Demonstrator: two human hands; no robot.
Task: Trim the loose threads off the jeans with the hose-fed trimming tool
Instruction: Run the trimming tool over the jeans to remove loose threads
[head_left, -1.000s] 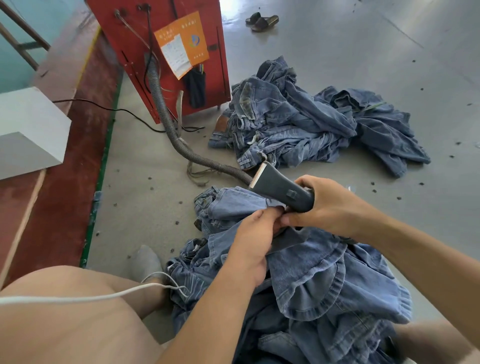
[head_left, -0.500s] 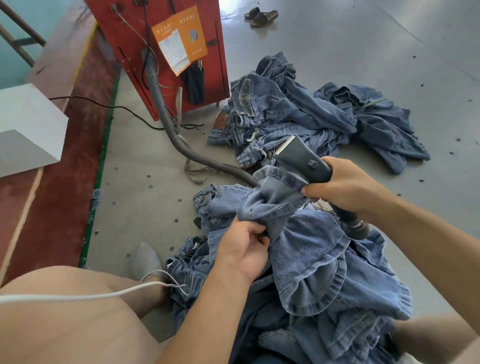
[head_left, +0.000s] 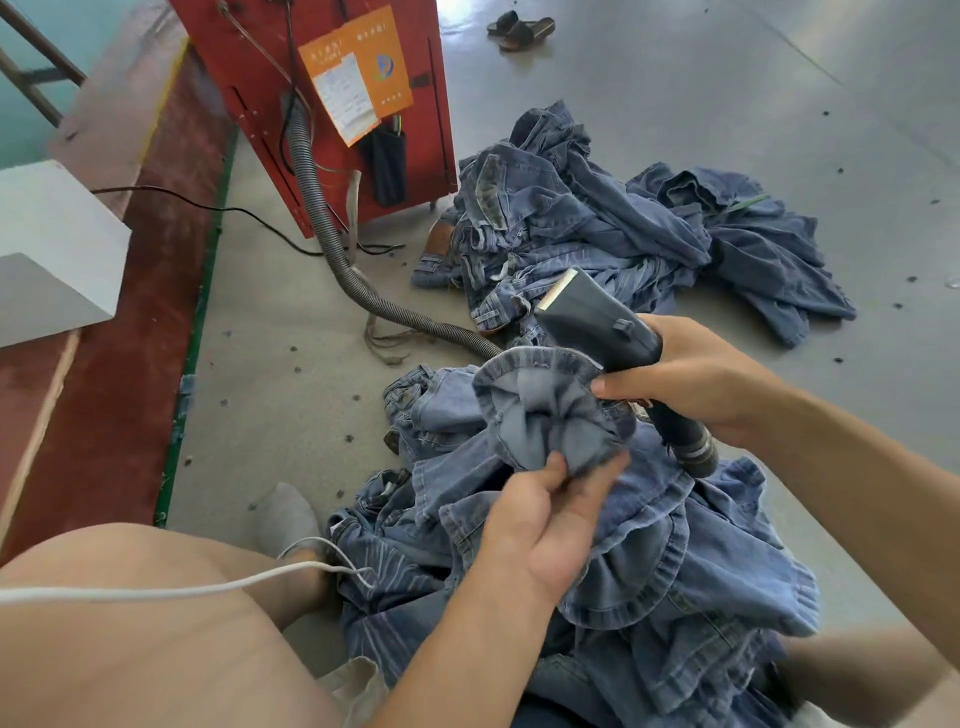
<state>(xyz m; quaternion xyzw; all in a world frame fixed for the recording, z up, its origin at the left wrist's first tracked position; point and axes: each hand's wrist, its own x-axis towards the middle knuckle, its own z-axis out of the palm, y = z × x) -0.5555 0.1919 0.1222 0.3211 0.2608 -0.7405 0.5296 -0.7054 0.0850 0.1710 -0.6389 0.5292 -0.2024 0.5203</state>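
Head view: right hand grips trimmer, hose trailing behind; left hand pinches bunched jeans hem just below trimmer, possibly touching it.

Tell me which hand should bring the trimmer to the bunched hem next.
Right hand: it already grips the dark grey hose-fed trimming tool just above the hem; the left hand pinches the bunched blue denim hem.

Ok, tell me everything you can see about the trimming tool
The trimming tool is a dark grey, plastic-looking handheld body with a flat pale head at its upper-left end and a small raised switch on top. The right hand grips its rear, where a dark ribbed hose joins. It is tilted, its head raised clear of the jeans cuff.
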